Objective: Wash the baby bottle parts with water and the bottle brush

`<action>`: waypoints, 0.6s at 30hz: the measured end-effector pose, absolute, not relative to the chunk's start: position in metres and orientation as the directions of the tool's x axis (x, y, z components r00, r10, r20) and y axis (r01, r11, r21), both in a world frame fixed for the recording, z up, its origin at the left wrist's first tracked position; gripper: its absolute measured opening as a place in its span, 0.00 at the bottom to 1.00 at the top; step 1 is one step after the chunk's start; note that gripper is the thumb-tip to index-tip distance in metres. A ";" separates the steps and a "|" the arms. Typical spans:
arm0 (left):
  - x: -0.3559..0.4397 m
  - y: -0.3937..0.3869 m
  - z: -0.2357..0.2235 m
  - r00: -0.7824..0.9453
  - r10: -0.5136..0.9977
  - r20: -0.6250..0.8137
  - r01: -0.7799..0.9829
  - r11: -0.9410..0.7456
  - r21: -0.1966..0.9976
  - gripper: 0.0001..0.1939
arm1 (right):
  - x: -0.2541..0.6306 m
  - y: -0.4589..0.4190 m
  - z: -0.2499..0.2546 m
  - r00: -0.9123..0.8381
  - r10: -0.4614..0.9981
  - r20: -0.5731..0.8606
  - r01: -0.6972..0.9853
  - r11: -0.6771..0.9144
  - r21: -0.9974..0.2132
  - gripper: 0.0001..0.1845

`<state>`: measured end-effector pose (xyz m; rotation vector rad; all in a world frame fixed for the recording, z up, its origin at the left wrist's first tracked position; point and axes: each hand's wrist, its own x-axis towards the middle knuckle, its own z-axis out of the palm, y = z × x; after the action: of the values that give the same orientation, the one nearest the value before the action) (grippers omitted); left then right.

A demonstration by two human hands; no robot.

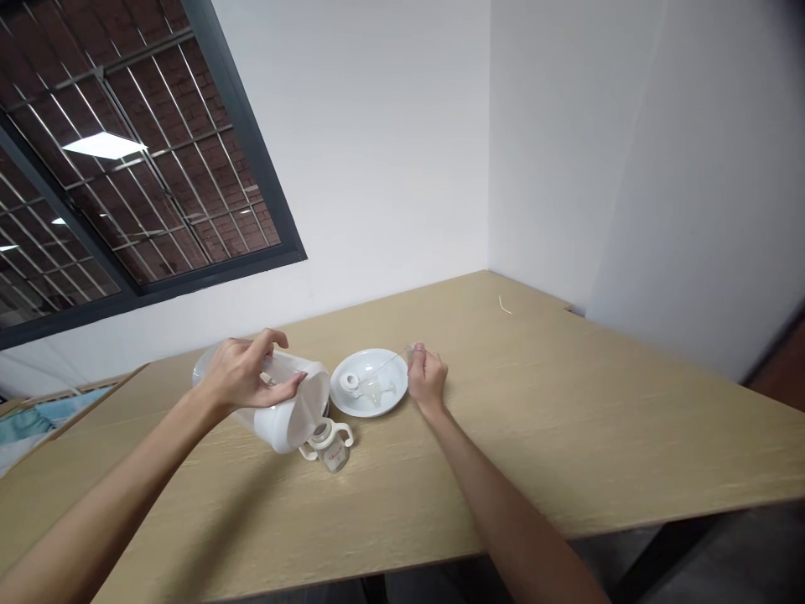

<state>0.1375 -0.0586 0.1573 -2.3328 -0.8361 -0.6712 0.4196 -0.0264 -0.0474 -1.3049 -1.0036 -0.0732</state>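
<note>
My left hand [248,373] is closed round a large clear plastic pitcher [217,361] with a white end. The pitcher is tipped so that its white end leans down to the right, over a small clear bottle [333,453]. That bottle stands upright on the table, uncapped, with a white handle on each side. Beside it is a white bowl [371,411] holding a small white ring-shaped part [350,382] and some clear pieces [376,393]. At the bowl's right rim, my right hand [428,376] pinches a thin clear stick-like piece [399,355] reaching over the bowl.
The wooden table [534,411] runs to the white walls behind and at the right. A thin white strip [505,305] lies near the back corner. Left of the table is a box with blue-green packets [56,419]. A barred window [138,143] is at the upper left.
</note>
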 end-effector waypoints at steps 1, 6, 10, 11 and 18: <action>0.137 -0.059 0.157 0.681 0.396 0.615 0.682 -0.649 -0.338 0.23 | 0.420 -0.026 -0.048 0.599 0.474 0.645 0.564 0.322 -0.760 0.29; 0.135 -0.059 0.156 0.712 0.330 0.620 0.640 -0.668 -0.380 0.22 | 0.419 -0.027 -0.048 0.595 0.474 0.649 0.565 0.327 -0.757 0.29; 0.131 -0.054 0.152 0.711 0.300 0.636 0.633 -0.666 -0.394 0.22 | 0.419 -0.026 -0.047 0.590 0.477 0.651 0.568 0.328 -0.755 0.29; 0.130 -0.053 0.151 0.709 0.298 0.639 0.635 -0.665 -0.395 0.23 | 0.419 -0.026 -0.047 0.589 0.478 0.651 0.569 0.328 -0.755 0.29; 0.127 -0.053 0.151 0.699 0.274 0.660 0.634 -0.665 -0.395 0.22 | 0.417 -0.027 -0.048 0.574 0.484 0.660 0.575 0.336 -0.746 0.28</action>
<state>0.1269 -0.0526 0.1507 -2.2836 -0.6903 -0.7536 0.4171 -0.0271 -0.0475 -1.2935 -1.0351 -0.0751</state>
